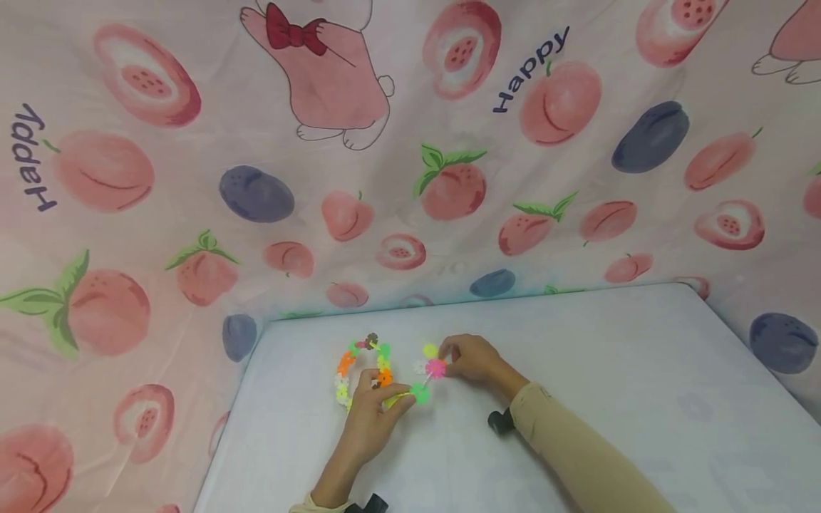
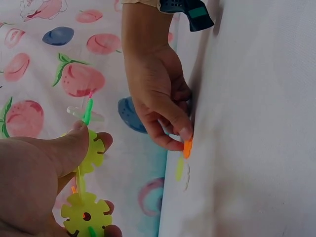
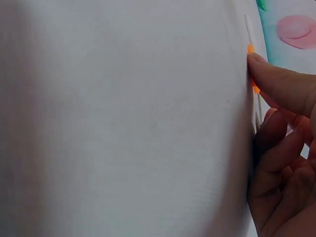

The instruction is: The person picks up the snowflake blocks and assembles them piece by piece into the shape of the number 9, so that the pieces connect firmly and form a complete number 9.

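My left hand (image 1: 372,420) pinches a curved chain of notched plastic snowflake discs (image 1: 345,365). Yellow discs (image 2: 88,213) show at its fingers in the left wrist view. Beyond the fingertips the chain continues with a green disc (image 1: 420,392), a whitish one and a pink disc (image 1: 436,368). My right hand (image 1: 474,360) pinches an orange snowflake disc (image 2: 187,148) between thumb and finger, down at the white surface. A loose yellow disc (image 1: 430,350) and a white disc (image 1: 420,368) lie close by. In the head view the orange disc is mostly hidden.
Both hands work over a white-covered table (image 1: 577,342). Behind it hangs a pink cloth (image 1: 398,164) printed with fruit and a rabbit, meeting the table's back edge. Dark wrist devices (image 1: 500,422) sit on both wrists.
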A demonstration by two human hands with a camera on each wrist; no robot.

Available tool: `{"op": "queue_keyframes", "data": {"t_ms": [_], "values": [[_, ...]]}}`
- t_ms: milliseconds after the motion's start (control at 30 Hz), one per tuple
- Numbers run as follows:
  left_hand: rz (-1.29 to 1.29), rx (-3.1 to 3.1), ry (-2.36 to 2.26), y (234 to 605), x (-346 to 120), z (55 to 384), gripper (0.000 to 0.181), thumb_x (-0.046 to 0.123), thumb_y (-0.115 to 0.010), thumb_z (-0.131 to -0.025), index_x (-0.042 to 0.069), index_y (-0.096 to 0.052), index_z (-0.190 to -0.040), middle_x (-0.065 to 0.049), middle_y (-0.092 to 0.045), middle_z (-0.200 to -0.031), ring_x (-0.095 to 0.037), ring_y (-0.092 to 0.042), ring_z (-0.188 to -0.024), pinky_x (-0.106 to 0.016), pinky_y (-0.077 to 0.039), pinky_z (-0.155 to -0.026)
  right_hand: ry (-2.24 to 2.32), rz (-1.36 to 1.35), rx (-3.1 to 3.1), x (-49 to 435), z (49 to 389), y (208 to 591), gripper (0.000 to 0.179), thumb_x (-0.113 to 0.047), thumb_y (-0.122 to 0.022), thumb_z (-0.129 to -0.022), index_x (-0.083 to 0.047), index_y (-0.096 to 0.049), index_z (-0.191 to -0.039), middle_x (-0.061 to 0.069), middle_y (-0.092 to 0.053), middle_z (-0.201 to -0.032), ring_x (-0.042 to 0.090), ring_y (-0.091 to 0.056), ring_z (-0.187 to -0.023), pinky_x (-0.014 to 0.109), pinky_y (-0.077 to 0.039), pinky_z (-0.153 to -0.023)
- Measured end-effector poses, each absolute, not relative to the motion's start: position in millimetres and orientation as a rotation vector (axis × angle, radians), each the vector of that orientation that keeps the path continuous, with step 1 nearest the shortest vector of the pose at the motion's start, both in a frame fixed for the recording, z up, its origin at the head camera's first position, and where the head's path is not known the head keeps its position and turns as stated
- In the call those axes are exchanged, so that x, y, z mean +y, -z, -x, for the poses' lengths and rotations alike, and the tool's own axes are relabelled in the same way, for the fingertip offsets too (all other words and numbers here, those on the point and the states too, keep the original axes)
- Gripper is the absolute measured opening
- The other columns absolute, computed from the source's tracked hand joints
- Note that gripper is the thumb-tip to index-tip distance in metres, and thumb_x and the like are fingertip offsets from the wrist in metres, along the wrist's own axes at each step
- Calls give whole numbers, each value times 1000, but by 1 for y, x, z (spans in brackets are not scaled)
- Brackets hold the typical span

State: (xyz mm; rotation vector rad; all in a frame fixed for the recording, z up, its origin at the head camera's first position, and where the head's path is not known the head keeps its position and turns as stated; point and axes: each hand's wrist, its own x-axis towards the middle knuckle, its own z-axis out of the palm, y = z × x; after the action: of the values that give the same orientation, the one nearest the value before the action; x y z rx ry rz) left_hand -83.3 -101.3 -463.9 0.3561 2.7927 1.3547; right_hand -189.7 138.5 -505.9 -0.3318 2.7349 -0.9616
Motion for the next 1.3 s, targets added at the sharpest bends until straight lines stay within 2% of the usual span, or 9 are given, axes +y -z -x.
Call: {"op": "queue_keyframes", "data": {"t_ms": [433, 667, 833, 933, 1133, 1300], "values": [[-351, 2803, -1287, 464, -101, 82, 25, 41, -73, -93, 21, -81, -106, -15, -49, -128, -24, -51, -104, -31, -42, -80, 1058, 291, 2631, 148, 192, 508, 21, -19, -87, -78, -20, -67, -87, -4, -65, -87, 16, -57, -84, 35, -48, -79], [-349, 2796, -1275, 466, -105, 82, 26, 40, -72, -94, 19, -80, -107, -17, -48, -130, -18, -51, -87, -27, -42, -74, 1122, 268, 2621, 154, 196, 516, 16, -23, -84, -81, -21, -69, -85, -6, -67, -89, 16, -56, -90, 39, -48, -86], [-345, 2778, -1272, 467, -107, 81, 27, 40, -71, -94, 18, -80, -108, -19, -48, -131, -17, -51, -85, -26, -42, -73, 1133, 223, 2582, 160, 195, 516, 14, -27, -83, -83, -21, -71, -85, -5, -67, -91, 19, -56, -95, 44, -48, -93], [-350, 2783, -1269, 469, -109, 81, 28, 40, -71, -95, 18, -80, -108, -20, -49, -131, -18, -52, -85, -26, -42, -73, 1173, 256, 2545, 163, 193, 513, 14, -27, -83, -84, -20, -71, -85, -5, -67, -91, 18, -57, -93, 41, -49, -90], [-357, 2770, -1271, 471, -111, 80, 26, 40, -71, -94, 19, -80, -107, -21, -49, -132, -17, -52, -82, -26, -43, -72, 1363, 285, 2385, 174, 191, 497, 18, -24, -82, -85, -15, -68, -90, 2, -68, -88, 21, -61, -78, 33, -52, -71], [-345, 2742, -1284, 472, -110, 79, 28, 42, -70, -95, 19, -80, -108, -19, -48, -133, -19, -54, -88, -27, -44, -73, 1453, 305, 2301, 178, 185, 484, 18, -23, -79, -89, -15, -71, -101, 3, -71, -90, 27, -63, -79, 35, -54, -71]]}}
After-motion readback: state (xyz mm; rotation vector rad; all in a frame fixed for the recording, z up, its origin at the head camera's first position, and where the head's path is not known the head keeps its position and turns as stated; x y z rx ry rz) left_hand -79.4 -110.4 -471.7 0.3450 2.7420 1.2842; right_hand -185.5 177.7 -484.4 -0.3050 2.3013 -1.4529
